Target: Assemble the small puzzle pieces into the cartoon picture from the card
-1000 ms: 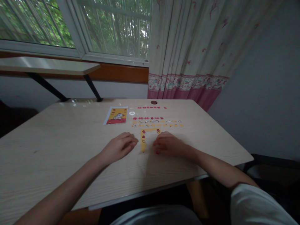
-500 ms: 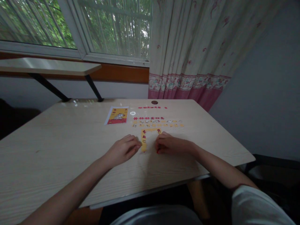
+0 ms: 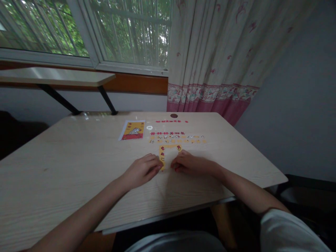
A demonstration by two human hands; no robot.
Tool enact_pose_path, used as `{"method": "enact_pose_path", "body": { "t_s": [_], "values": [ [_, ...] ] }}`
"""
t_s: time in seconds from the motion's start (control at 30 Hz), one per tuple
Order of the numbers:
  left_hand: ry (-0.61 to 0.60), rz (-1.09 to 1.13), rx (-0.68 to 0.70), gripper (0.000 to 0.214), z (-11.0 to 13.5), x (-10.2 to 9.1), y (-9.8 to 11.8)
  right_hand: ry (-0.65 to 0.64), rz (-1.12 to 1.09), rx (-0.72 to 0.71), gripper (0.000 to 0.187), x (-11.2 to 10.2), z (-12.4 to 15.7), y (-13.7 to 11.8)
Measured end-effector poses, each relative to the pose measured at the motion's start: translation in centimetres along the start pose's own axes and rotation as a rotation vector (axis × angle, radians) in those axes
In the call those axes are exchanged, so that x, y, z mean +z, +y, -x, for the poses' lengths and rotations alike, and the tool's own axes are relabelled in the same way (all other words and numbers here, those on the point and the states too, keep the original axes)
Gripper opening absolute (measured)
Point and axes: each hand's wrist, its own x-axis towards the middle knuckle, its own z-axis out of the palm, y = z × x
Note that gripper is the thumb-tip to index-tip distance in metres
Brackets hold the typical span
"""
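Observation:
A partly joined jigsaw puzzle point(image 3: 170, 146) lies on the desk, with yellow pieces along its top and two sides and red marks on some of them. My left hand point(image 3: 144, 169) rests at its lower left side, fingers curled together and fingertips at the border; whatever they pinch is hidden. My right hand point(image 3: 190, 163) is closed at the right side, with a red puzzle piece point(image 3: 176, 169) showing under the fingers. Beyond the hands, loose yellow pieces point(image 3: 183, 141) lie in two rows, and red pieces point(image 3: 166, 133) form another row behind them.
A picture card point(image 3: 134, 130) of a white animal on yellow and red lies at the back left. More red pieces point(image 3: 172, 121) line up near the round desk hole point(image 3: 174, 115). A raised shelf point(image 3: 78, 77) stands at the left, a curtain point(image 3: 207, 70) behind the desk.
My left hand has shifted slightly right, onto the puzzle's left border. My right fingertips have moved a little left with the red piece. The view has tilted slightly.

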Motion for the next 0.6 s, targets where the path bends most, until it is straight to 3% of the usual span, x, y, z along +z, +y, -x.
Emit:
{"method": "enact_pose_path", "body": {
  "t_s": [0.17,0.37,0.6],
  "values": [
    [-0.013,0.000,0.006,0.019,-0.1,0.3,0.0,0.024,0.084,0.079,0.004,0.2,-0.5,0.1],
    [-0.004,0.038,0.005,0.019,-0.1,0.6,0.1,0.069,0.111,0.066,0.005,0.8,-1.0,0.1],
    [0.032,0.113,-0.013,0.018,-0.4,0.7,0.6,0.112,-0.034,0.048,0.005,1.2,-1.3,-0.3]
  ]
}}
